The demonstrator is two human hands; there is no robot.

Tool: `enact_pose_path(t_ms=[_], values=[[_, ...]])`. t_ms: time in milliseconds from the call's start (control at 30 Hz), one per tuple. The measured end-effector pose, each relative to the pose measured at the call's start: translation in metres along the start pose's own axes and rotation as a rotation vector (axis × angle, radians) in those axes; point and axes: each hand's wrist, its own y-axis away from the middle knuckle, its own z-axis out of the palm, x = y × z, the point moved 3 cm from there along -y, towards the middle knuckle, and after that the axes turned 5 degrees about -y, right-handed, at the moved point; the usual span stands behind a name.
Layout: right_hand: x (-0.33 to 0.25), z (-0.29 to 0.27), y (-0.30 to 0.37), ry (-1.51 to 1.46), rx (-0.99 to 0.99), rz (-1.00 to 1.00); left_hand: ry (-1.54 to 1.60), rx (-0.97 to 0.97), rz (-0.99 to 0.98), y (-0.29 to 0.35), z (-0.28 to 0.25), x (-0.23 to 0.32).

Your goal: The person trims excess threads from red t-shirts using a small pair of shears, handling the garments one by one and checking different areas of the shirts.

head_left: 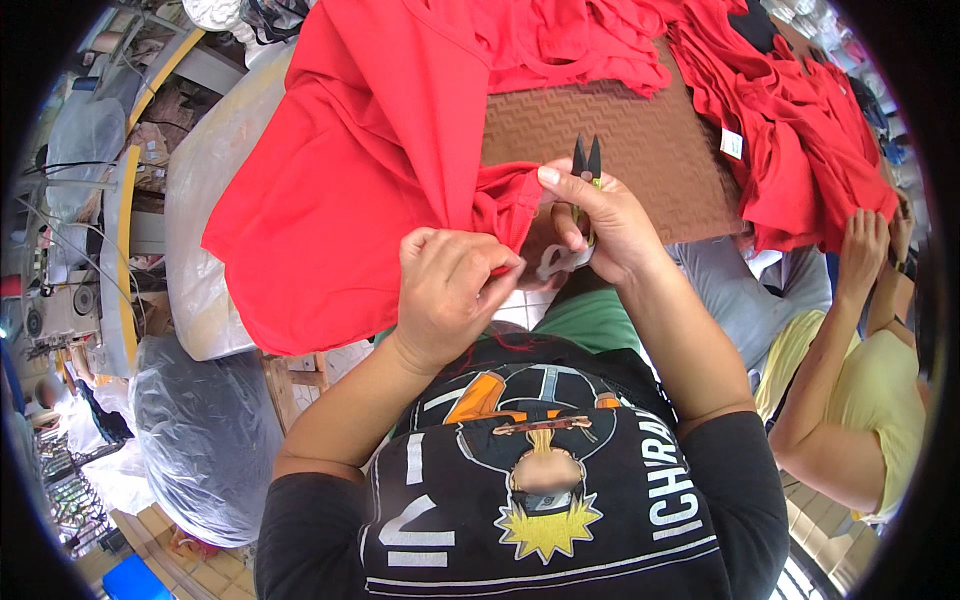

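Observation:
A red garment (350, 190) spreads over the table edge in front of me and hangs toward my lap. My left hand (455, 285) is closed on a hem of it, fingertips pinched together. My right hand (605, 220) grips small thread snips (587, 160) with black blades pointing away from me. Its thumb also presses on the garment's edge, so the cloth is stretched between both hands. Something whitish (565, 260) sits at the right fingers; I cannot make out what it is.
A brown patterned table top (620, 130) lies beyond my hands. More red garments (790, 140) are heaped at the right, where a co-worker's hands (868, 240) hold one. Plastic-wrapped bundles (205, 430) stand at the left, near machine tables with yellow edges (128, 250).

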Motion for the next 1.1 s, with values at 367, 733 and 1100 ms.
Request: enact_pose_path(t_ms=[367,733,1100], values=[[0.001,-0.012,0.004,0.066,0.02,0.009,0.292,-0.01,-0.196,-0.023,0.01,-0.008],[0.002,-0.006,0.013,0.159,0.016,-0.07,0.747,-0.084,-0.691,-0.012,0.028,-0.022],[-0.009,-0.009,0.02,0.569,0.111,-0.161,0.504,-0.202,-0.497,-0.015,0.028,-0.01]])
